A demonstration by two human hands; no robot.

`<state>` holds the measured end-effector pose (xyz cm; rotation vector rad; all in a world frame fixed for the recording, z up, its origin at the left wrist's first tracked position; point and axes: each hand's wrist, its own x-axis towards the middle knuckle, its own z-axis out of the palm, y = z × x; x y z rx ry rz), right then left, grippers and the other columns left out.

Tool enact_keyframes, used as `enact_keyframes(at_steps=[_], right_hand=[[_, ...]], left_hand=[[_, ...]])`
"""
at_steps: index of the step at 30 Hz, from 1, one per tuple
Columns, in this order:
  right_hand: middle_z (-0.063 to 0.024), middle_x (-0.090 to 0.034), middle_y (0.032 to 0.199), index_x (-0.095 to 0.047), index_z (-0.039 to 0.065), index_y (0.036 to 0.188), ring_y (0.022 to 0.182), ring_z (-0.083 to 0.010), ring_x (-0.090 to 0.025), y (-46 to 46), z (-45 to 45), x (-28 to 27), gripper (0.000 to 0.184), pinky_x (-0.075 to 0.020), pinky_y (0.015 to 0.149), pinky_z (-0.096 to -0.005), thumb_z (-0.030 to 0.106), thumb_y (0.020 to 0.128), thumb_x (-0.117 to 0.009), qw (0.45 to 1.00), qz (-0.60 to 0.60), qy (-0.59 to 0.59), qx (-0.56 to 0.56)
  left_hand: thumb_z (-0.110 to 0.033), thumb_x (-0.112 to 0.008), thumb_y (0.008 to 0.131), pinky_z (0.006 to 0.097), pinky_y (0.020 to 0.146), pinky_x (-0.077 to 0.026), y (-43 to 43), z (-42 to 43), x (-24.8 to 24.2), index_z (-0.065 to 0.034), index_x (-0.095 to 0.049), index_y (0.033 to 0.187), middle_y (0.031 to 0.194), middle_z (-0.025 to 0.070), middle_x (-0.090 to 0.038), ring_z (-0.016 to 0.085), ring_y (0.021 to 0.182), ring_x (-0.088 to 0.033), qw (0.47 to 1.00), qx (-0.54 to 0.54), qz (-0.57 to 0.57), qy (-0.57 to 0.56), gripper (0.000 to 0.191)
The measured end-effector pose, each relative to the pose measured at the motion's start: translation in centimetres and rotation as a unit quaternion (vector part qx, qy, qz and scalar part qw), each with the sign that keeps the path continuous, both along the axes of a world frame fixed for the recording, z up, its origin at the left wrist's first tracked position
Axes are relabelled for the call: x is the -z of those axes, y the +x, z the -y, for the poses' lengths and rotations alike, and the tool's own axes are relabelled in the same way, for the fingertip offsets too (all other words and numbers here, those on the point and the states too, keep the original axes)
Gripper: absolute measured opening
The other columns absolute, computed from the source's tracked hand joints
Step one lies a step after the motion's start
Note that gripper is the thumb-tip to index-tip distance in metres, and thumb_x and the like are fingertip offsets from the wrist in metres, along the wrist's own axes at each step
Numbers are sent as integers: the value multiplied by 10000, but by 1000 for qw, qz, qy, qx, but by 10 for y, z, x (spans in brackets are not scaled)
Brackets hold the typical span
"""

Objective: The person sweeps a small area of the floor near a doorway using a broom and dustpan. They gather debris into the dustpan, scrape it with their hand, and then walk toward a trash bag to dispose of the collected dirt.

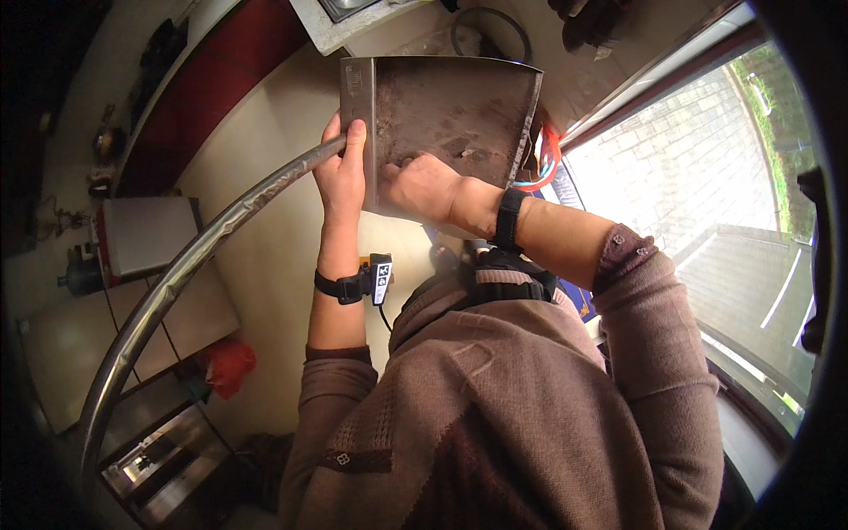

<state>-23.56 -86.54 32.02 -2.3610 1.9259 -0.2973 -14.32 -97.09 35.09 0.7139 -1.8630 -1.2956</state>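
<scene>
A long-handled metal dustpan (457, 99) is raised in front of my body, its inside dull, stained and dusty. My left hand (342, 162) grips it where the handle (218, 228) meets the pan's back edge, with the thumb over the rim. From there the handle runs off to the lower left. Inside the pan, my right hand (424, 189) rests low near the back edge with curled fingers. Whether those fingers pinch anything is hidden. A small pale scrap (468, 154) lies on the pan's surface just beyond the knuckles.
A large window (689, 132) fills the right side. Near the pan's right edge is a round thing with an orange-red rim (551, 162). A countertop corner (324, 43) with a sink is ahead. On the left are a white-topped box (149, 232) and a red bag (228, 368).
</scene>
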Motion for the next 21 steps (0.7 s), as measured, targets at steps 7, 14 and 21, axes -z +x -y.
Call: enact_keyframes(at_steps=[7, 14, 21], right_hand=[[-145, -622, 917, -645, 48, 869, 757, -292, -675, 2, 6, 3, 146, -537, 672, -400, 92, 736, -603, 999, 38, -3, -1], [-154, -664, 935, -699, 20, 871, 849, -309, -680, 11, 19, 10, 181, -542, 703, -408, 118, 791, -571, 998, 10, 49, 26], [-173, -660, 887, -636, 5, 965, 831, -323, -671, 0, 0, 15, 216, -535, 705, -411, 112, 786, -580, 992, 77, 0, 99]], left_hand=[[-253, -582, 957, 300, 932, -430, -1, -1, -1, 20, -543, 1262, 1127, 97, -638, 172, 1043, -572, 1000, 5, -5, -4, 411], [-253, -580, 957, 297, 929, -428, 2, 2, 7, 28, -540, 1264, 1136, 104, -631, 176, 1042, -567, 1000, -5, -2, 0, 418], [-290, -599, 936, 307, 877, -455, 9, 19, 34, 20, -569, 1223, 1081, 130, -660, 197, 981, -602, 995, -80, 46, -33, 423]])
